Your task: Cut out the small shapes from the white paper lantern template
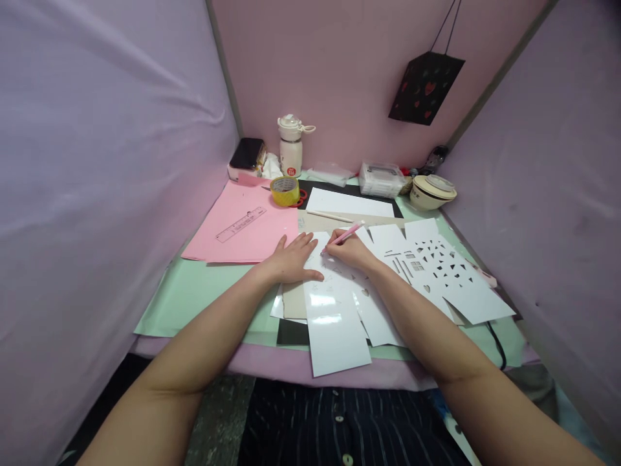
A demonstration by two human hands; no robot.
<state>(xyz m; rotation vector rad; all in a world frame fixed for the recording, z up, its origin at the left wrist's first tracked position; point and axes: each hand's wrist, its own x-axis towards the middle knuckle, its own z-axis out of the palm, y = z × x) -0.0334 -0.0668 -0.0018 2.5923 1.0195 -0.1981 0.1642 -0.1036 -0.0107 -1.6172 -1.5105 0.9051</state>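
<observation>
Reaching past the near edge of the green cover on the worktop, a long white sheet was marked with small, faint outlines over its upper half. It was steadied by the left hand, which was laid flat and open on its left side, thumb stretched toward the right. A pink pen was gripped between thumb and fingers of the right hand, its tip held at the sheet near the left fingertips. Grey board and black paper were partly covered by the sheet. Just to the right, partly under the right forearm, white cut-out sheets were pierced by triangles, narrow slots and a heart. To the left, a clear ruler was laid slantwise on pink paper, and red-handled scissors were partly hidden by a roll of yellow tape. Beyond the hands, a pale stick was placed before a white card. Along the back, a white bottle, a clear plastic box and a cream bowl were lined up; above, a black bag was hung from cords.
</observation>
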